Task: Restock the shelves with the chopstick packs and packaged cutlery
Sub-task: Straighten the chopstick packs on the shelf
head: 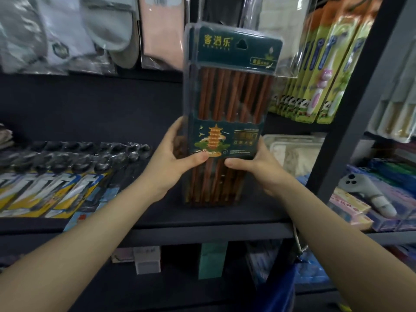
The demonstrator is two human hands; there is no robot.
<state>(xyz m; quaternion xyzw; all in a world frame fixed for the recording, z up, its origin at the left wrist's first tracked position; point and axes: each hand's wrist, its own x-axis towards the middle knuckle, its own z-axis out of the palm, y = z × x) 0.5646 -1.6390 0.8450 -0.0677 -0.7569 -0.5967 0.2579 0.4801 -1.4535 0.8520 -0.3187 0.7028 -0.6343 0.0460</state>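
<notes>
Both hands, left hand [173, 152] and right hand [254, 165], grip the chopstick pack [227, 113] upright; I'd seat its base flat on the shelf [157, 212] before releasing.

Dark-green chopstick pack [227, 113], reddish-brown sticks

I see dark shelving: a black shelf board [202, 212] runs across the frame, with a dark back panel [90, 109] behind it. A black upright post [351, 122] stands at right. Lighting is dim; lower tier [180, 289] sits in shadow.
</notes>
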